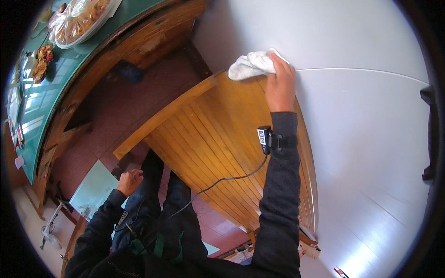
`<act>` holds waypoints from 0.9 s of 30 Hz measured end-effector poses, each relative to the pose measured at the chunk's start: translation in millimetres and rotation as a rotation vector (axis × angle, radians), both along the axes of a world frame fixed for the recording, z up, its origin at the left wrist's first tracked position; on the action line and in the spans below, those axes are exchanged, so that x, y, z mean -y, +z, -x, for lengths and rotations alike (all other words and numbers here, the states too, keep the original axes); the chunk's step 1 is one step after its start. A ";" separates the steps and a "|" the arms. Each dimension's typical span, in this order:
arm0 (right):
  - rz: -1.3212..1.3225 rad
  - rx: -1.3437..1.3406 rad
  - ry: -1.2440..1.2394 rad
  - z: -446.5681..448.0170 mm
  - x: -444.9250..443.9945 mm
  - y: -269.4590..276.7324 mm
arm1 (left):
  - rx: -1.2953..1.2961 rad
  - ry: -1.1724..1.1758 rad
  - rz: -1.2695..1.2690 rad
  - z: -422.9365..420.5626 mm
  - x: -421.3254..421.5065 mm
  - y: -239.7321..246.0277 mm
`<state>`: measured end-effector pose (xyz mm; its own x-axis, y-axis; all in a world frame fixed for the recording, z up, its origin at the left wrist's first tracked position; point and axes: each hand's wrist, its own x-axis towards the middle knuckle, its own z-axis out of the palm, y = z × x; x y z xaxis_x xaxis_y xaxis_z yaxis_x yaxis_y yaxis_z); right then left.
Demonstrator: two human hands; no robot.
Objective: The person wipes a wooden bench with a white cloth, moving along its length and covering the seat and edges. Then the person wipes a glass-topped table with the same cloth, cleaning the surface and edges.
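Observation:
My right hand [281, 85] presses a bunched white cloth [248, 65] at the far end of a varnished wooden bench [205, 139] with slatted boards. The cloth lies over the far rim, against the pale grey wall panel [354, 38]. Out to the left, my left hand [130, 182] hangs above my trouser leg, its fingers curled in and nothing seen in them. Inside its fingers is hidden from view. A small device on a strap [264, 139] sits on my right forearm, and its cable runs across the bench.
A glass-topped wooden desk [78, 64] at upper left bears a plastic-covered bowl of food [81, 26] and small items. Near my left hand is a pale glass-like panel [94, 187]. A wooden rail [167, 113] edges the bench. Reddish tiles [153, 73] cover the floor.

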<state>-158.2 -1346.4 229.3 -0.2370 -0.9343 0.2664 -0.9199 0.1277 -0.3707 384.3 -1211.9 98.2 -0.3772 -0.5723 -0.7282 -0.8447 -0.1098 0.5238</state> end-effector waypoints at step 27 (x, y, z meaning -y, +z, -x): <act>-0.292 1.098 -0.248 -134.3 -154.6 -30.0 | -0.519 0.374 -0.421 175.2 49.2 62.1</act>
<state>-24.0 -1191.8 199.3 -0.3918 -0.8219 -0.4134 -0.0600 0.4712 -0.8800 209.1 -1261.1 160.3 -0.5663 -0.4429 -0.6951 -0.3687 -0.6181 0.6943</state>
